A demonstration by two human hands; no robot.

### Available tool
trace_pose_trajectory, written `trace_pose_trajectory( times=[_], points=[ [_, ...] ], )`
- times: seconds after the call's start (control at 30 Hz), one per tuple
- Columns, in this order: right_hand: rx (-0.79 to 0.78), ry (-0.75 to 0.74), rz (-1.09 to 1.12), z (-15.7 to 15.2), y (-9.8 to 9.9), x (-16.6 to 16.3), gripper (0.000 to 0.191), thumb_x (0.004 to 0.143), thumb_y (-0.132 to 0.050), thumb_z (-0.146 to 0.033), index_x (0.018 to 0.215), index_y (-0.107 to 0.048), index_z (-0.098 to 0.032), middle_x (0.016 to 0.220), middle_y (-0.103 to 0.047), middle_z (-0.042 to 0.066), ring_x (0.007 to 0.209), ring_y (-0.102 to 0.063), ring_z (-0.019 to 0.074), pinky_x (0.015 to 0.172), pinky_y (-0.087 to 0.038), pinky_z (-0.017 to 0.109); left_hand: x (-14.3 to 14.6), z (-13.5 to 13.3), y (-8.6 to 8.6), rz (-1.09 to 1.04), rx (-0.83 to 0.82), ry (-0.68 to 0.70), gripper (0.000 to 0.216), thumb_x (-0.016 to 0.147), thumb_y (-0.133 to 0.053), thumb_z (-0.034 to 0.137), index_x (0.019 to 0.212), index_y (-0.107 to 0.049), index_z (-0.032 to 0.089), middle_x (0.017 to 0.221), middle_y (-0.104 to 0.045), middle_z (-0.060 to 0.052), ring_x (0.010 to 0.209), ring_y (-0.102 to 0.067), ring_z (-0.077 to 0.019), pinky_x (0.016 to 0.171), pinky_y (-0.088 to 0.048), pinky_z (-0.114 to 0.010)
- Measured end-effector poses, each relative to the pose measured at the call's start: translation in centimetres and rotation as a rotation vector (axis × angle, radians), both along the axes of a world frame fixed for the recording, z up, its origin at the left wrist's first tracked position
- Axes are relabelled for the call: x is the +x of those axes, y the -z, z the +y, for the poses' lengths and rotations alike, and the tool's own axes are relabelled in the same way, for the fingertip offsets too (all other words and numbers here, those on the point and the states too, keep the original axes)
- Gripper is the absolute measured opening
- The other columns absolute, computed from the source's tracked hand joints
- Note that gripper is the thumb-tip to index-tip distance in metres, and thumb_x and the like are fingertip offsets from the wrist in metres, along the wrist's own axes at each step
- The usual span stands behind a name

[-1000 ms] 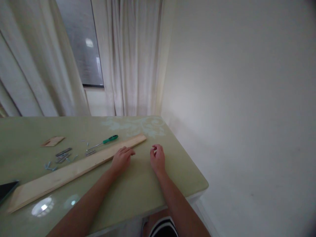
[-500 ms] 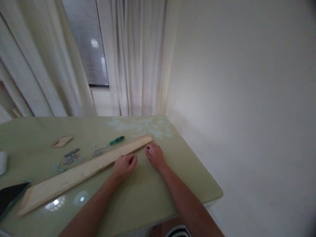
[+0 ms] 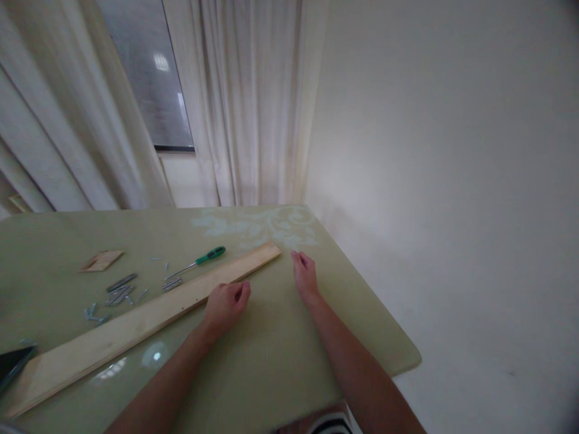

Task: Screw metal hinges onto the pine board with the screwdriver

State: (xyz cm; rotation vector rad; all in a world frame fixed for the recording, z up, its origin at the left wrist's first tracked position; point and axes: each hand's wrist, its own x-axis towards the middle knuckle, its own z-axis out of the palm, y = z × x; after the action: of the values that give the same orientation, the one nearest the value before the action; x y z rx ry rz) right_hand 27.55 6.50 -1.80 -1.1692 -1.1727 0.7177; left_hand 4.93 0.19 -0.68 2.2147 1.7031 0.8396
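Observation:
A long pale wooden plank [image 3: 149,314] lies diagonally over the table. At its near edge rests my left hand [image 3: 226,304], fingers curled closed; whatever may be inside them is hidden. My right hand [image 3: 304,272] is just right of the plank's far end, apart from it, with thumb and fingers pressed together. Anything in that pinch is too small to make out. Behind the plank lies a green-handled screwdriver [image 3: 210,255], its shaft pointing left. Metal hinge-like pieces [image 3: 121,283] and several screws [image 3: 93,313] are scattered to the left.
A small wooden piece [image 3: 102,261] lies at the back left of the green table [image 3: 271,361]. A dark, flat object [image 3: 13,364] sits by the plank's left end. Curtains [image 3: 253,108] hang behind, and a bare wall [image 3: 429,181] stands along the right.
My right hand has moved right, away from the plank's end, and its fingers have closed together. My left hand stays beside the plank. The view has shifted slightly right.

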Motion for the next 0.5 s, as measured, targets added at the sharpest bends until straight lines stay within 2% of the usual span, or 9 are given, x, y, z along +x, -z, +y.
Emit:
trace_pose_trajectory(
  times=[0.17,0.33,0.4,0.5],
  points=[
    [-0.103,-0.051,0.18,0.0,0.2,-0.6,0.05,0.088,-0.054,-0.066,0.064,-0.03,-0.028,0.053,-0.024,-0.01,0.043,-0.02,0.0094,0.039,-0.019,0.025,0.3,-0.4,0.3,0.03,0.002,0.042,0.056,0.1,-0.026,0.054,0.056,-0.04,0.022,0.05,-0.044,-0.001,0.049,-0.038,-0.0138,0.058,-0.023,-0.033],
    [-0.14,-0.053,0.28,-0.2,-0.2,-0.1,0.055,0.081,-0.058,-0.07,0.062,-0.028,-0.028,0.051,-0.025,-0.011,0.04,-0.02,0.008,0.037,-0.017,0.023,0.6,-0.8,0.1,0.077,0.004,0.044,0.059,0.102,-0.024,0.055,0.059,-0.047,0.022,0.054,-0.053,-0.002,0.052,-0.046,-0.0155,0.059,-0.028,-0.032],
    [-0.138,-0.049,0.297,-0.3,-0.3,0.2,0.056,0.081,-0.059,-0.071,0.061,-0.028,-0.028,0.05,-0.025,-0.011,0.04,-0.02,0.0078,0.036,-0.017,0.023,0.2,-0.8,-0.3,0.096,0.021,0.031,0.059,0.104,-0.024,0.054,0.066,-0.056,0.022,0.064,-0.063,-0.005,0.062,-0.057,-0.019,0.064,-0.035,-0.032],
    [-0.128,-0.043,0.305,-0.4,-0.5,0.5,0.058,0.081,-0.059,-0.071,0.06,-0.026,-0.028,0.05,-0.023,-0.011,0.039,-0.019,0.0076,0.035,-0.017,0.023,-1.6,-0.4,-0.9,0.191,0.128,-0.098,0.048,0.102,-0.036,0.054,0.098,-0.07,0.021,0.104,-0.075,-0.013,0.1,-0.067,-0.0305,0.089,-0.045,-0.04]
  ],
)
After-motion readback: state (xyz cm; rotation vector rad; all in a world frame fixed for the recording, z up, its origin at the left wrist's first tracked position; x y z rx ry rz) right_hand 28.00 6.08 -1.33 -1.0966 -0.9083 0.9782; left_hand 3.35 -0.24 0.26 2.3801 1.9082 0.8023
